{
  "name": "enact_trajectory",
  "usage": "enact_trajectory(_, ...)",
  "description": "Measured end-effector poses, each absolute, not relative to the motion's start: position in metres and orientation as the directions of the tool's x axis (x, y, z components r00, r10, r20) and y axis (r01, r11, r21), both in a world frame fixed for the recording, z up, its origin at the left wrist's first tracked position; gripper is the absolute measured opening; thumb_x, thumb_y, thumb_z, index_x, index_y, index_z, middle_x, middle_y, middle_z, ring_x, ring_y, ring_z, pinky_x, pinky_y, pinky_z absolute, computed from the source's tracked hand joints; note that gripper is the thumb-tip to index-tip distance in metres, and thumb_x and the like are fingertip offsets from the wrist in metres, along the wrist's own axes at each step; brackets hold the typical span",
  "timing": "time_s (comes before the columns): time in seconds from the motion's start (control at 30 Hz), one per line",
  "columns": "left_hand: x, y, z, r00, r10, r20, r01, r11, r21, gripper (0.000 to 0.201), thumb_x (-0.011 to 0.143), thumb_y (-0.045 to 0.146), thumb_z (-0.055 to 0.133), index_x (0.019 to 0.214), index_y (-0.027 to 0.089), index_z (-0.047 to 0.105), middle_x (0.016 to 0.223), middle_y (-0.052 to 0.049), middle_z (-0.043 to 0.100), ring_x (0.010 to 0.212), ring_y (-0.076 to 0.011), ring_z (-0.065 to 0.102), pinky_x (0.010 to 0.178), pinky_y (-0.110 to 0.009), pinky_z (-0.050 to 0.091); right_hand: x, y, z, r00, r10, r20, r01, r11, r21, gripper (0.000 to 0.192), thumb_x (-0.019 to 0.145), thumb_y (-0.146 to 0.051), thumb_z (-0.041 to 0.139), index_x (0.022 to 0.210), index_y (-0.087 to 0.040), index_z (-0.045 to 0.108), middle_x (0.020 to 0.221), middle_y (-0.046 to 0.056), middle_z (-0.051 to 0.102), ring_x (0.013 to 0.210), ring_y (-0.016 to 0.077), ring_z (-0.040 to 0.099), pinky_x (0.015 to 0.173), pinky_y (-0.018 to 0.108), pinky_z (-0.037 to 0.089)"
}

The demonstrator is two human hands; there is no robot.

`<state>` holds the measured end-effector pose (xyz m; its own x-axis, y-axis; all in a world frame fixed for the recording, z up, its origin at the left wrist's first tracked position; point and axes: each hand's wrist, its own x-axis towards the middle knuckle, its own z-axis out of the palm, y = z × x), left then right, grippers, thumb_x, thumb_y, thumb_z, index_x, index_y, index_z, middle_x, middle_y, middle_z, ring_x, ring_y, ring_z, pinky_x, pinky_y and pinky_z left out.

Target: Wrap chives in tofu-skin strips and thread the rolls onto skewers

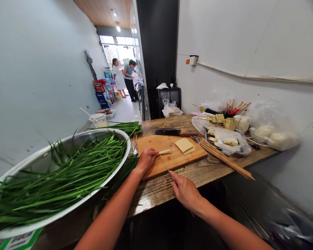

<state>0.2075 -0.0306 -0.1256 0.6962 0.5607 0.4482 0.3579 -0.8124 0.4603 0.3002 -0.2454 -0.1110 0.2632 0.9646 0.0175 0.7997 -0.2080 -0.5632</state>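
Observation:
My left hand [146, 159] rests on a wooden cutting board [172, 158] and pinches a small rolled pale tofu-skin piece [165, 151]. My right hand [184, 191] holds a thin bamboo skewer [165, 164] whose tip points at the roll. A short stack of square tofu-skin sheets [185, 145] lies further right on the board. A cleaver [172, 132] lies along the board's far edge.
A large metal basin [41, 158] of green chives stands at the left, with more chives [127, 127] behind it. A bundle of skewers [224, 158] lies right of the board, beside plastic bags of food [231, 140]. Two people stand far off in the doorway [123, 81].

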Motion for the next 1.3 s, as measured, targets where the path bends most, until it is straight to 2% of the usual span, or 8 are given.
enact_trajectory(0.1,0.208,-0.03,-0.126,0.698,0.56,0.446,0.372,-0.816,0.442,0.014,0.077,0.018,0.059,0.077,0.02,0.072,0.074,-0.003,0.066,0.068,-0.0117,0.056,0.065,-0.021,0.042,0.296,-0.242,-0.117,0.276,0.96,0.041,0.858,-0.227,-0.461,0.045,0.086,-0.02,0.035,0.129,-0.015,0.045,0.105,0.013,0.065,0.092,0.0217,0.062,0.079,0.03,0.045)
enact_trajectory(0.27,0.208,-0.028,-0.128,0.705,0.544,0.456,0.36,-0.827,0.431,0.016,0.079,0.018,0.057,0.077,0.019,0.072,0.076,-0.003,0.066,0.069,-0.0118,0.056,0.066,-0.021,0.041,0.286,-0.238,-0.115,0.283,0.957,0.058,0.888,-0.239,-0.392,0.043,0.084,-0.017,0.035,0.124,-0.016,0.051,0.093,0.011,0.069,0.084,0.0212,0.065,0.072,0.028,0.046)
enact_trajectory(0.5,0.208,-0.027,-0.129,0.711,0.529,0.464,0.347,-0.837,0.423,0.015,0.079,0.018,0.057,0.077,0.02,0.072,0.077,-0.003,0.067,0.07,-0.0117,0.056,0.067,-0.021,0.041,0.278,-0.235,-0.11,0.326,0.943,0.072,0.881,-0.276,-0.385,0.043,0.082,-0.016,0.037,0.121,-0.017,0.054,0.085,0.01,0.07,0.077,0.0212,0.066,0.067,0.028,0.045)
enact_trajectory(0.87,0.207,-0.028,-0.126,0.718,0.511,0.473,0.332,-0.848,0.413,0.015,0.079,0.017,0.057,0.076,0.019,0.072,0.075,-0.003,0.067,0.068,-0.012,0.056,0.065,-0.022,0.041,0.275,-0.228,-0.105,0.304,0.952,0.023,0.883,-0.273,-0.382,0.044,0.081,-0.013,0.036,0.122,-0.011,0.052,0.084,0.014,0.069,0.078,0.0214,0.065,0.068,0.027,0.044)
enact_trajectory(1.13,0.207,-0.029,-0.124,0.71,0.532,0.462,0.323,-0.829,0.457,0.016,0.079,0.017,0.057,0.077,0.02,0.072,0.076,-0.003,0.068,0.069,-0.0122,0.057,0.066,-0.022,0.041,0.276,-0.221,-0.103,0.294,0.956,0.02,0.889,-0.266,-0.372,0.042,0.082,-0.012,0.034,0.12,-0.009,0.053,0.087,0.015,0.069,0.079,0.0217,0.065,0.068,0.027,0.043)
enact_trajectory(1.3,0.207,-0.03,-0.123,0.721,0.518,0.46,0.32,-0.838,0.442,0.017,0.08,0.017,0.056,0.078,0.019,0.072,0.076,-0.003,0.068,0.069,-0.0123,0.057,0.066,-0.022,0.041,0.279,-0.217,-0.103,0.306,0.951,0.036,0.891,-0.272,-0.364,0.04,0.082,-0.012,0.035,0.118,-0.011,0.055,0.085,0.014,0.069,0.079,0.021,0.064,0.067,0.026,0.041)
